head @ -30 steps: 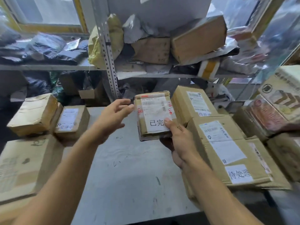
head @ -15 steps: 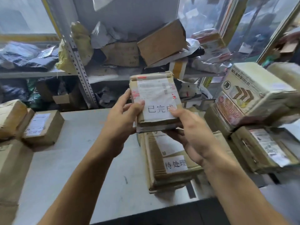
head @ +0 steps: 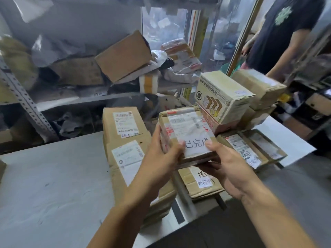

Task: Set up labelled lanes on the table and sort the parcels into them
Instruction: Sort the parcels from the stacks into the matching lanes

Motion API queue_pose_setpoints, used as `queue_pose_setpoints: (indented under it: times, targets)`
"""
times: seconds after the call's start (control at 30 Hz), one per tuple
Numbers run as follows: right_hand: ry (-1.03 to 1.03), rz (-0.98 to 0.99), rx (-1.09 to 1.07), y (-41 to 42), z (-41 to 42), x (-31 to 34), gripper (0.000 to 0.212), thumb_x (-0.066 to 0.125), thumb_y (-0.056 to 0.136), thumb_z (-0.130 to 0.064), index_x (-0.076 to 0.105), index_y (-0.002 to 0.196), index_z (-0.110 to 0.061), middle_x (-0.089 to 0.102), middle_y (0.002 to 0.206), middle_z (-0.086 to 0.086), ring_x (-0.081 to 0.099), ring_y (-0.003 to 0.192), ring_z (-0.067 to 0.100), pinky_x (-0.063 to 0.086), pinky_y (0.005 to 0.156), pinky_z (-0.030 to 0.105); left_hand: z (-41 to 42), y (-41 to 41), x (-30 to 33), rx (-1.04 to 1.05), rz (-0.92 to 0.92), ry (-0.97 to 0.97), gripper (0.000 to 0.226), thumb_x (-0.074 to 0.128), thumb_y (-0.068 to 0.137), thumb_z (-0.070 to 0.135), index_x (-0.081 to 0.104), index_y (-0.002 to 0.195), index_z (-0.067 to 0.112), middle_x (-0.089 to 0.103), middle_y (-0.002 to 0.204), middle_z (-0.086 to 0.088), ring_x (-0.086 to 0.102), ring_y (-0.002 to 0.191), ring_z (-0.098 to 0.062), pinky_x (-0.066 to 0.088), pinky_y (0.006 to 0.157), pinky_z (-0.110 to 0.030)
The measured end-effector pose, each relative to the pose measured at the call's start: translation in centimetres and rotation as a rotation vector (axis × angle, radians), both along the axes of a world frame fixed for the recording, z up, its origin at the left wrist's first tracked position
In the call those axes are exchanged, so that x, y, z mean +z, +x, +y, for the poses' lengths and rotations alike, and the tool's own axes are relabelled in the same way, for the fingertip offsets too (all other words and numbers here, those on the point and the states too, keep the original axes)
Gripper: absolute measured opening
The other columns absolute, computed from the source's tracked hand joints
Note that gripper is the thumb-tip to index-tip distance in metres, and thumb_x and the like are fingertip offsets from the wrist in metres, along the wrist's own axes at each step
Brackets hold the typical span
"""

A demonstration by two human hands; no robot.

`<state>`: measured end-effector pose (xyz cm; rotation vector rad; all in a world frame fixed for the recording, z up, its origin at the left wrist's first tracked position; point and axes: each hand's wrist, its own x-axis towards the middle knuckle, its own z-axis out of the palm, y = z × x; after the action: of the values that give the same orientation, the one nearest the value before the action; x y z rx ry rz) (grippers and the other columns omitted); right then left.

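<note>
I hold a small brown parcel [head: 186, 129] in the air with both hands; a white handwritten label sits on its top face. My left hand [head: 161, 156] grips its left side with the thumb on the label. My right hand [head: 227, 169] grips its near right corner, thumb on top. Below it lies a flat carton [head: 198, 181] with a handwritten label. To the left a long carton [head: 125, 154] with shipping labels lies on the grey table [head: 53, 185]. To the right more parcels are piled, with a printed box [head: 222, 97] on top and a flat parcel [head: 250, 149] beneath.
A metal shelf rack [head: 86, 99] behind the table is stuffed with boxes and bags. A person in a dark T-shirt [head: 279, 33] stands at the far right beside another box [head: 258, 86]. The table's right edge [head: 295, 156] drops off near the flat parcel.
My left hand came in and took the parcel's left side. Both hands carried the parcel right, over the flat carton, and the view swung right.
</note>
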<state>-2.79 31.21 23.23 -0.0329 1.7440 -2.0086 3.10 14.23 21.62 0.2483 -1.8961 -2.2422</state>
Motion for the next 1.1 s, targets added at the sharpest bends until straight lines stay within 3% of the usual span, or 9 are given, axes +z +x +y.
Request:
queue_pose_setpoints:
  times: [0.13,0.23,0.37,0.47,0.57,0.63,0.77,1.0,1.1]
  targets:
    - [-0.015,-0.026,0.014,-2.6,5.5,-1.6,0.031,0.071,0.070,-0.040,0.082,0.091,-0.021,0.078,0.099,0.012,0.075,0.082,0.017,0.059,0.065,0.024,5.5,-2.6,-2.0,-0.016,-0.032,0.019,0.051,0.064,0.094,0.020,0.045,0.135,0.044,0.069,0.120,0.015,0.068,0.110,-0.009,0.058,0.090,-0.037]
    - [0.008,-0.053,-0.035,-5.3,9.9,-3.5,0.031,0.072,0.074,-0.038,0.081,0.095,-0.016,0.077,0.102,0.014,0.075,0.084,0.019,0.058,0.063,0.023,9.7,-5.3,-3.8,-0.026,-0.086,0.042,0.056,0.066,0.092,0.020,0.043,0.139,0.043,0.069,0.116,0.018,0.069,0.108,-0.010,0.059,0.087,-0.035]
    - [0.033,-0.060,-0.102,-9.8,15.3,-6.4,0.021,0.064,0.093,-0.028,0.079,0.102,-0.017,0.077,0.105,0.011,0.075,0.092,0.019,0.056,0.069,0.026,15.0,-9.7,-5.2,-0.031,-0.148,0.006,0.051,0.062,0.096,0.022,0.043,0.131,0.054,0.065,0.112,0.034,0.065,0.101,0.007,0.056,0.072,-0.016]
    - [0.088,-0.067,-0.104,-13.1,18.3,-8.1,0.023,0.062,0.095,-0.027,0.076,0.108,-0.015,0.077,0.106,0.009,0.074,0.094,0.018,0.052,0.076,0.030,18.0,-12.7,-5.8,-0.054,-0.226,-0.048,0.044,0.054,0.100,0.030,0.041,0.132,0.056,0.063,0.115,0.038,0.061,0.102,0.015,0.052,0.078,-0.015]
    - [0.104,-0.084,-0.082,-15.8,20.1,-9.5,0.023,0.060,0.098,-0.025,0.073,0.113,-0.014,0.077,0.107,0.005,0.073,0.099,0.017,0.054,0.075,0.027,19.6,-14.9,-6.2,0.006,-0.294,-0.053,0.032,0.051,0.101,0.039,0.034,0.118,0.060,0.057,0.087,0.052,0.052,0.079,0.032,0.048,0.057,-0.001]
    - [0.116,-0.095,-0.097,-17.4,20.9,-10.3,0.022,0.060,0.098,-0.025,0.074,0.111,-0.014,0.078,0.106,0.004,0.073,0.102,0.018,0.054,0.083,0.032,20.3,-16.0,-6.6,0.061,-0.323,-0.054,0.034,0.051,0.101,0.042,0.035,0.128,0.054,0.059,0.092,0.044,0.055,0.078,0.026,0.047,0.054,-0.007]
    - [0.153,-0.098,-0.089,-20.2,21.7,-11.3,0.024,0.059,0.099,-0.027,0.072,0.113,-0.013,0.077,0.107,0.004,0.072,0.106,0.021,0.055,0.094,0.041,21.5,-17.7,-7.3,0.072,-0.345,-0.092,0.050,0.050,0.099,0.047,0.035,0.147,0.041,0.052,0.135,0.019,0.049,0.099,0.010,0.041,0.073,-0.016]
    - [0.229,-0.057,-0.021,-22.7,22.6,-11.9,0.023,0.058,0.100,-0.031,0.073,0.112,-0.019,0.077,0.107,-0.001,0.070,0.107,0.017,0.054,0.096,0.039,23.1,-19.6,-7.8,0.071,-0.358,-0.100,0.047,0.051,0.100,0.044,0.035,0.144,0.047,0.052,0.117,0.031,0.054,0.084,0.022,0.044,0.057,-0.004]
    - [0.283,-0.018,0.047,-22.8,22.9,-12.1,0.024,0.058,0.099,-0.036,0.074,0.110,-0.022,0.078,0.105,-0.006,0.071,0.103,0.012,0.056,0.089,0.033,23.7,-20.0,-8.1,0.086,-0.359,-0.098,0.047,0.051,0.101,0.039,0.034,0.144,0.046,0.054,0.111,0.030,0.056,0.088,0.015,0.045,0.055,-0.003]
